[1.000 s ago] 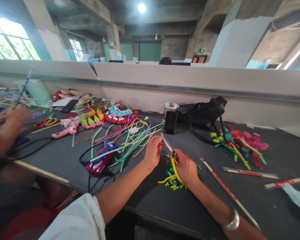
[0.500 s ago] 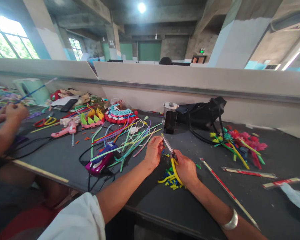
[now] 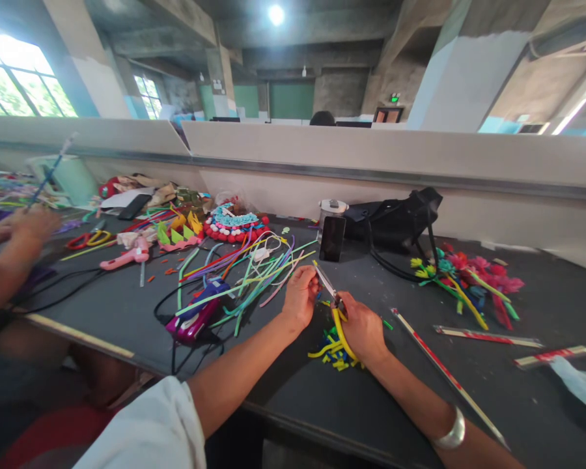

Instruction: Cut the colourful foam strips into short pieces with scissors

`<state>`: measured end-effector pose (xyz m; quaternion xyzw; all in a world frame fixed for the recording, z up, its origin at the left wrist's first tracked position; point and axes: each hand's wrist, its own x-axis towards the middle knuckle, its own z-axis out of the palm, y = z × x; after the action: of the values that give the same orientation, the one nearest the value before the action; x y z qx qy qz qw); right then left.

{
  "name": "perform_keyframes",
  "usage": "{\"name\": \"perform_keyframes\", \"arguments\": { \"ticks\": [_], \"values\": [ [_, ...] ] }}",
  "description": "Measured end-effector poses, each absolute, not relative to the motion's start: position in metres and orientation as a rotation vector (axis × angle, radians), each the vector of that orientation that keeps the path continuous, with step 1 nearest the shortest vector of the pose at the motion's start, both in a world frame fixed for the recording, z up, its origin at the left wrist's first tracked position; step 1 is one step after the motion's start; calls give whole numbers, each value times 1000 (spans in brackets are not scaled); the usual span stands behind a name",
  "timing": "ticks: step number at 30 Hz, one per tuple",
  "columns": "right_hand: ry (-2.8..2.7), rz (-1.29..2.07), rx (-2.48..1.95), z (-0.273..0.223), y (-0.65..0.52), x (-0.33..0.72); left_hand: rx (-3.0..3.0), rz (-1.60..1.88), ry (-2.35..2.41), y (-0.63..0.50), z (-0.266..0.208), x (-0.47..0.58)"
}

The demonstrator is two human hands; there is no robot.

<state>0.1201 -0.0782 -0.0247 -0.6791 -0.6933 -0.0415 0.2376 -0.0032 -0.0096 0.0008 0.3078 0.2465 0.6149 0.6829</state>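
Observation:
My right hand [image 3: 364, 331] grips scissors [image 3: 341, 326] with yellow handles, their blades pointing up and left toward my left fingertips. My left hand [image 3: 300, 296] is closed in a pinch beside the blades. A tiny yellow bit shows by the blade tips, but what the left fingers hold is too small to make out. Beneath the scissors lies a pile of short cut pieces [image 3: 339, 357] in yellow, green and blue. Left of my left hand, long pipe cleaners [image 3: 254, 286] in green, purple and yellow lie in a loose heap.
A phone [image 3: 333, 238] leans before a lidded container [image 3: 333, 208], beside a black bag [image 3: 395, 225]. Colourful fuzzy flowers [image 3: 483, 277] and wrapped sticks [image 3: 446, 371] lie right. A purple device [image 3: 195, 319] and pink glue gun [image 3: 129, 254] lie left. At far left, a co-worker's hands [image 3: 32, 225] hold a blue stick.
My hands and the scissors have barely moved. The co-worker's blue stick has swung left and stands more upright.

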Motion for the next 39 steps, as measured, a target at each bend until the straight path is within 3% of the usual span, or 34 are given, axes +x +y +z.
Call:
{"name": "perform_keyframes", "arguments": {
  "ticks": [39],
  "values": [
    [-1923, 4, -1875, -23, -80, 118, 673, 1320, 518, -19, 7, 2]
  ]
}}
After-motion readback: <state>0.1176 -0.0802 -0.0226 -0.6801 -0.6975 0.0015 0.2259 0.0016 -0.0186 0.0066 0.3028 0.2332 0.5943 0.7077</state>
